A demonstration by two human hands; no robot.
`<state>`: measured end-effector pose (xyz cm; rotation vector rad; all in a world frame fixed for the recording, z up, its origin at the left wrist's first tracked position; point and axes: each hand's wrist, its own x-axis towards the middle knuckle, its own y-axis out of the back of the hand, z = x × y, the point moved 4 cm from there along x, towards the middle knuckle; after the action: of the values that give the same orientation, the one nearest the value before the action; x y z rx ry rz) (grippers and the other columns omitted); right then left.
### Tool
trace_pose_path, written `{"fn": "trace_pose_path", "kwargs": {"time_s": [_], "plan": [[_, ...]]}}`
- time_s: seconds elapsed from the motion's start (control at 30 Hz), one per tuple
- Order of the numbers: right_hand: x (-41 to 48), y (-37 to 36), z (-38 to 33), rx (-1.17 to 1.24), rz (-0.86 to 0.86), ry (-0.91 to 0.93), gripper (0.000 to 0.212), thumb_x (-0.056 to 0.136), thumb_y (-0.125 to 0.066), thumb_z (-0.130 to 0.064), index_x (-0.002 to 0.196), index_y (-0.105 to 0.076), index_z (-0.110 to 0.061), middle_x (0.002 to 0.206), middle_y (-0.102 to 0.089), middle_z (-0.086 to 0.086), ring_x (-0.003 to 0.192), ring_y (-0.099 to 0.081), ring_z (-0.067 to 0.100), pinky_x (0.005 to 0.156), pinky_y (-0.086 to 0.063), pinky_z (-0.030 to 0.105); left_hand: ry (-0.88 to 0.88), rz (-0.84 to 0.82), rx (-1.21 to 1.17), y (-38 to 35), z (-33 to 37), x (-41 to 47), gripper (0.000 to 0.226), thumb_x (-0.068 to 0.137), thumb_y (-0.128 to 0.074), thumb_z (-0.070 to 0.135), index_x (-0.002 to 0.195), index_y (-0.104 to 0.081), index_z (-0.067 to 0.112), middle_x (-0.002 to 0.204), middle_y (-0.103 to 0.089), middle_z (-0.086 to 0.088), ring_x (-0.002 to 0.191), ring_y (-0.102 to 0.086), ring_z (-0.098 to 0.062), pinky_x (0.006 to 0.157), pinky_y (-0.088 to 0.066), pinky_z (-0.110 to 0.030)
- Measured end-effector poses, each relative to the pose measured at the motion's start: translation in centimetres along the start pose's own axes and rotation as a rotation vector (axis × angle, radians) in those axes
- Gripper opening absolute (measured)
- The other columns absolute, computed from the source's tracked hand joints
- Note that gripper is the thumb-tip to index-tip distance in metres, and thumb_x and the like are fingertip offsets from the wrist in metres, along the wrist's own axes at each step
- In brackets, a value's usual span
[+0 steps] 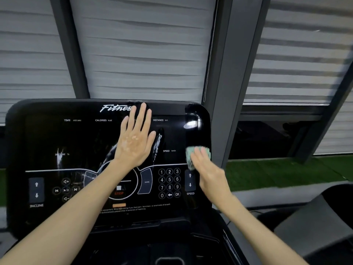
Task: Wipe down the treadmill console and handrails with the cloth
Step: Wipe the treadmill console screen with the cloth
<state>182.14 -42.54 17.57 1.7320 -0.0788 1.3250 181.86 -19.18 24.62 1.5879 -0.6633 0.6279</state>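
The treadmill console (57, 134) is a glossy black panel with white labels, a number keypad and a round stop button. My left hand (134, 139) lies flat on the middle of the screen, fingers straight and spread. My right hand (207, 170) presses a light green cloth (193, 153) against the console's right edge, just above the speed arrows. The cloth is bunched under my fingers and partly hidden by them. White streaks show on the screen near my left hand. No handrail shows clearly.
Grey window blinds (143, 54) and dark frame posts (225, 73) stand behind the console. A strip of green turf (277, 169) runs at the right. A dark tray area (168, 251) sits below the console, and a grey curved surface (315, 220) lies at lower right.
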Motion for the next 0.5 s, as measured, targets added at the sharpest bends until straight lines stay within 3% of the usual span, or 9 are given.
{"fn": "trace_pose_path", "kwargs": {"time_s": [0.17,0.27,0.37,0.43,0.5], "plan": [[-10.9,-1.4,-1.3,0.11,-0.184,0.006,0.085,0.045,-0.059,0.031,0.124,-0.062,0.001,0.135,-0.055,0.013,0.129,-0.048,0.026,0.099,-0.046,0.026,-0.001,0.001,0.005,0.1,0.1,0.0,0.063,0.101,-0.027,0.037,0.154,-0.02,0.005,0.163,-0.012,-0.015,0.15,-0.01,-0.037,0.117,-0.019,-0.051],[-13.9,-1.9,-1.7,0.129,-0.241,0.031,0.075,0.057,-0.05,0.025,0.126,-0.061,-0.002,0.136,-0.055,0.009,0.136,-0.04,0.02,0.107,-0.039,0.025,0.004,0.004,-0.008,0.1,0.2,0.0,0.063,0.101,-0.027,0.037,0.154,-0.02,0.004,0.163,-0.013,-0.015,0.149,-0.01,-0.037,0.117,-0.019,-0.052],[-13.1,-1.3,-1.3,0.107,-0.208,0.106,0.067,0.07,-0.029,0.015,0.124,-0.064,-0.006,0.135,-0.057,0.006,0.136,-0.039,0.017,0.097,-0.048,0.021,0.004,0.01,-0.008,0.1,0.2,0.1,0.062,0.101,-0.027,0.036,0.154,-0.021,0.004,0.163,-0.013,-0.016,0.149,-0.01,-0.038,0.116,-0.02,-0.053],[-10.6,-0.8,-0.7,0.094,-0.172,0.136,0.071,0.064,-0.037,0.023,0.124,-0.063,-0.005,0.136,-0.056,0.007,0.134,-0.042,0.019,0.092,-0.051,0.02,0.003,0.01,-0.007,0.1,0.2,0.1,0.062,0.101,-0.028,0.036,0.154,-0.021,0.004,0.163,-0.013,-0.016,0.149,-0.011,-0.038,0.116,-0.02,-0.053],[-6.5,-0.3,0.4,0.106,-0.098,0.091,0.083,0.052,-0.05,0.031,0.127,-0.06,-0.004,0.137,-0.054,0.01,0.132,-0.045,0.023,0.102,-0.044,0.024,0.004,0.008,-0.007,0.0,0.1,0.1,0.063,0.101,-0.028,0.036,0.154,-0.021,0.004,0.163,-0.013,-0.016,0.149,-0.01,-0.037,0.117,-0.02,-0.052]]}}
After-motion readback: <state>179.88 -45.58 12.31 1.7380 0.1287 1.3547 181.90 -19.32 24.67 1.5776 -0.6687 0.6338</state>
